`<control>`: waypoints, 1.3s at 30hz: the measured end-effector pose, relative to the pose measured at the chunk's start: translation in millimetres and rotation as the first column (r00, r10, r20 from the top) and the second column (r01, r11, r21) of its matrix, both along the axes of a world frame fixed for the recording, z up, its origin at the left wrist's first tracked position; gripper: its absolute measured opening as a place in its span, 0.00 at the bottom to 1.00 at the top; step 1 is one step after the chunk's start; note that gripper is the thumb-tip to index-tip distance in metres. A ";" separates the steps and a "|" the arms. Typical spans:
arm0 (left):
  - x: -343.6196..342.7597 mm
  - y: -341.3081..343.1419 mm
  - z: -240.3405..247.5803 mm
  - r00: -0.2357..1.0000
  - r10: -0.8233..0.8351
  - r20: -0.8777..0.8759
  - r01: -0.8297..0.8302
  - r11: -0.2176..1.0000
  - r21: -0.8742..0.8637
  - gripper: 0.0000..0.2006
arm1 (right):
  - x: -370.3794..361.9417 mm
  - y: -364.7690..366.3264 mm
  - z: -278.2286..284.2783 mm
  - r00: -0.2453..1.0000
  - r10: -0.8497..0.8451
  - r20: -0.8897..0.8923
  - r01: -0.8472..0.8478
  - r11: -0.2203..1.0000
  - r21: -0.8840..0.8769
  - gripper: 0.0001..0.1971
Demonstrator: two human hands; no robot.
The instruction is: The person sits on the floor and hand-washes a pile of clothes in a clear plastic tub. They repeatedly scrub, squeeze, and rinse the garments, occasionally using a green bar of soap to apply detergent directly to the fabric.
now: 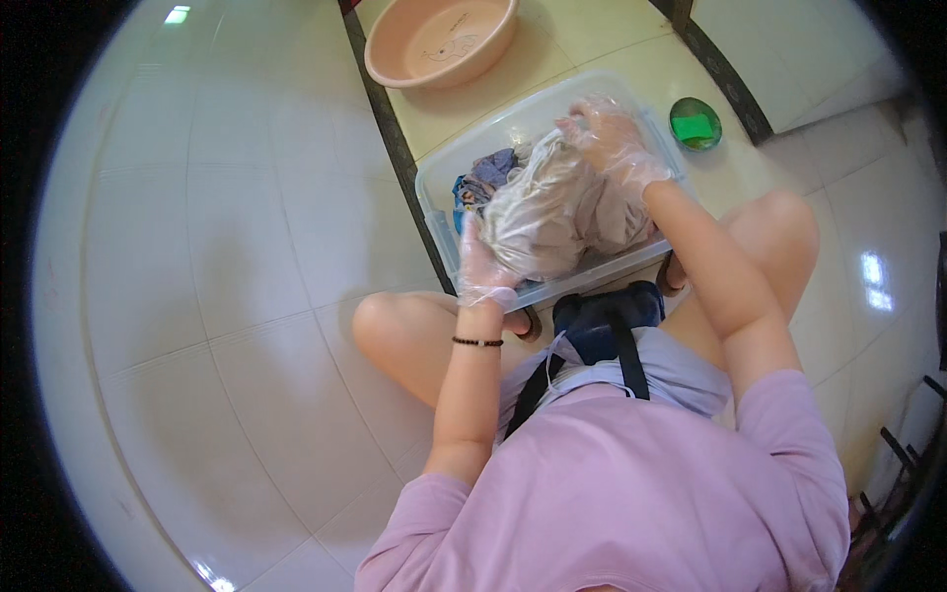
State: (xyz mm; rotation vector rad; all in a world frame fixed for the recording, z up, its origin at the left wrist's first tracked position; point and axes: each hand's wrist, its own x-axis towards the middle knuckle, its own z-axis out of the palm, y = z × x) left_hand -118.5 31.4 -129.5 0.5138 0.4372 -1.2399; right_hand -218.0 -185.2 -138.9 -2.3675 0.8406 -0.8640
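A wet, bunched whitish-grey cloth (541, 212) lies heaped in a clear plastic tub (430, 202) in front of me. My left hand (483, 264), in a thin clear glove, is cupped round the near left side of the bundle, its thumb pointing up. At the far right side my right hand (610, 143), gloved the same way, has its fingers closed on the cloth. Other dark blue and patterned cloths (485, 176) lie at the tub's left end. What lies beneath the bundle is hidden.
Beyond the tub stands a round peach-coloured basin (444, 44). A green block (692, 127) rests in a dark round dish (702, 107) to the right. A dark floor strip (395, 163) runs along the left, beside white tiles (247, 257). My knees flank the tub's near side.
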 end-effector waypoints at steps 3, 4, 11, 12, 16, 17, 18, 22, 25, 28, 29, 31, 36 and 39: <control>-19.9 8.9 -14.5 0.988 -0.086 0.130 0.082 0.996 0.037 0.31 | -0.7 25.1 15.9 0.909 0.143 -0.391 -0.012 0.948 0.318 0.20; -23.9 4.3 -11.2 0.986 -0.086 0.140 0.084 0.996 0.025 0.33 | -5.3 30.5 2.2 0.860 0.277 -0.429 -0.092 0.911 0.403 0.22; -29.2 -3.7 0.5 0.882 -0.257 0.395 0.237 0.966 0.101 0.35 | -27.5 67.8 -24.0 0.945 0.327 0.024 -0.027 0.005 1.000 0.21; -28.0 -1.1 -0.6 0.906 -0.261 0.332 0.236 0.965 0.114 0.29 | -29.3 69.1 -29.0 0.947 0.314 0.065 -0.066 -0.008 0.998 0.19; -19.1 1.8 7.9 0.834 -0.335 0.438 0.279 0.941 0.190 0.20 | -36.4 68.4 -45.4 0.933 0.287 0.217 -0.221 -0.021 0.975 0.14; -9.1 3.0 11.9 0.812 -0.330 0.481 0.257 0.943 0.213 0.20 | -38.4 67.4 -41.5 0.927 0.283 0.246 -0.254 -0.008 0.967 0.14; 2.8 4.5 15.2 0.789 -0.326 0.521 0.235 0.943 0.235 0.21 | -40.8 62.8 -39.1 0.938 0.265 0.225 -0.245 0.047 0.968 0.14; 14.2 9.0 49.8 0.484 -0.396 0.780 0.201 0.918 0.341 0.20 | -39.4 32.2 -34.5 0.971 0.207 0.123 -0.228 0.621 0.750 0.22; 15.7 18.0 78.6 0.271 -0.384 0.883 0.247 0.914 0.322 0.20 | -33.2 19.9 -13.4 0.942 0.335 -0.028 -0.312 0.902 0.298 0.36; 19.1 19.1 112.9 0.175 -0.419 0.891 0.388 0.861 0.329 0.23 | -32.2 3.1 -7.6 0.762 0.622 0.179 -0.611 0.600 0.517 0.43; 18.5 17.9 123.9 0.160 -0.407 0.900 0.420 0.853 0.311 0.25 | -29.3 1.5 -4.4 0.651 0.670 0.358 -0.703 0.353 0.618 0.44; 18.0 13.3 132.6 0.156 -0.315 0.936 0.465 0.860 0.212 0.28 | -23.8 15.0 9.0 0.577 0.719 0.387 -0.609 0.063 0.791 0.41; 59.9 16.7 116.6 0.051 -0.457 0.888 0.637 0.700 0.324 0.29 | -42.3 32.2 28.4 0.756 0.536 0.376 -0.475 0.054 0.878 0.21; 85.2 25.9 75.7 -0.243 -0.689 0.683 0.535 0.493 0.687 0.22 | -56.0 -3.5 44.7 0.682 -0.057 0.729 -0.731 -0.024 0.682 0.16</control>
